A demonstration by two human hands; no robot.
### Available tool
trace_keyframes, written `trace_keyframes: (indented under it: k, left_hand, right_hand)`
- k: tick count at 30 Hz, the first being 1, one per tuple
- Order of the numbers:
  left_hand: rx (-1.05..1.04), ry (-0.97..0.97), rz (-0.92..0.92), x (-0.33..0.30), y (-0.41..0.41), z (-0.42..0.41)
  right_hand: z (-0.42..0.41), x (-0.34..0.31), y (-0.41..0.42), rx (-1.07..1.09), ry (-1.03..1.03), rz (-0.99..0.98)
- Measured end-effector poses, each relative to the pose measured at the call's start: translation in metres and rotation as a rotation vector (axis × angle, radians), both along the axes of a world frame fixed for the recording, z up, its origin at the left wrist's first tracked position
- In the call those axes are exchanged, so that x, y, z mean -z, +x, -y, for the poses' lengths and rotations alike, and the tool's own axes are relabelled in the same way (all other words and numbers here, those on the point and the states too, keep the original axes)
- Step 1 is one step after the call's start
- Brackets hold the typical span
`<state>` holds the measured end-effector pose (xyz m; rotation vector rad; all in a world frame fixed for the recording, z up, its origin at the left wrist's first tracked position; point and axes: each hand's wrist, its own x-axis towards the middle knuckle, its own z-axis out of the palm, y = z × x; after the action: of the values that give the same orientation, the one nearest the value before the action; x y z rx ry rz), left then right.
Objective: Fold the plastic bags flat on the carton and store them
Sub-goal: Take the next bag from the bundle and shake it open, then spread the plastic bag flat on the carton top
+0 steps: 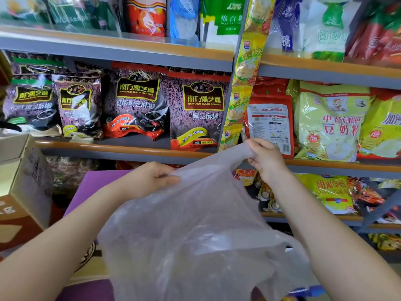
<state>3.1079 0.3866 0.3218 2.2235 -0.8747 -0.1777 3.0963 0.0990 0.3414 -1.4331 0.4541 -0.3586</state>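
A thin translucent plastic bag (195, 231) hangs spread out in the air between my two hands, in front of the shop shelves. My left hand (152, 177) pinches one handle of the bag at its upper left. My right hand (265, 158) pinches the other handle, held higher and to the right. Below the bag lies a purple carton (95, 187), its top partly hidden by the bag and my left forearm.
Grey metal shelves (121, 52) packed with food packets stand right behind the bag. A strip of yellow sachets (245, 83) hangs down the shelf post. Cardboard boxes (23, 170) stand at the left.
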Motion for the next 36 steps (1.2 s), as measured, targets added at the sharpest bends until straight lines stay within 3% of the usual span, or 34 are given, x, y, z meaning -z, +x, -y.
trace_keyframes:
  k: [3,5,7,9,12,14,17,20,25,28,31,33,36]
  left_hand:
    - [-0.101,0.044,-0.036,0.007,0.000,-0.008]
    - [-0.142,0.126,0.019,0.009,0.001,-0.014]
    - [-0.137,0.277,0.190,0.007,0.006,-0.019]
    - [-0.109,0.351,0.316,-0.002,0.011,-0.022]
    - [-0.007,0.247,0.395,-0.021,0.017,-0.024]
    - [-0.006,0.123,0.375,-0.027,0.018,-0.028]
    - [-0.090,0.095,0.276,-0.014,0.010,-0.037]
    - [-0.137,0.237,0.158,0.013,-0.001,-0.047]
    - [-0.209,0.246,0.092,0.031,-0.016,-0.058]
    - [-0.200,0.311,0.089,0.026,-0.018,-0.057]
    - [-0.210,0.398,0.205,0.030,-0.021,-0.051]
    - [-0.294,0.376,0.428,0.043,-0.029,-0.047]
    - [-0.289,0.357,0.593,0.056,-0.037,-0.047]
  right_hand:
    - [0.005,0.011,0.007,0.057,-0.172,-0.065]
    - [0.007,0.017,0.012,-0.002,-0.493,-0.156]
    - [-0.003,0.011,0.013,-0.104,-0.843,-0.178]
    - [-0.025,-0.006,0.012,-0.333,-1.043,-0.061]
    - [-0.069,-0.026,0.004,-0.867,-1.120,-0.001]
    - [-0.083,-0.019,0.005,-0.970,-1.185,0.043]
    - [-0.084,-0.001,0.009,-0.910,-1.127,0.080]
    - [-0.074,0.020,0.004,-0.879,-1.035,0.069]
    - [-0.062,0.030,-0.005,-0.741,-1.348,0.113]
    - [-0.064,0.021,-0.006,-0.785,-1.219,0.091]
    - [-0.064,0.019,-0.009,-0.879,-1.033,-0.048]
    - [-0.058,0.025,-0.014,-0.926,-0.944,-0.158]
    - [-0.045,0.030,-0.021,-0.984,-0.965,-0.292]
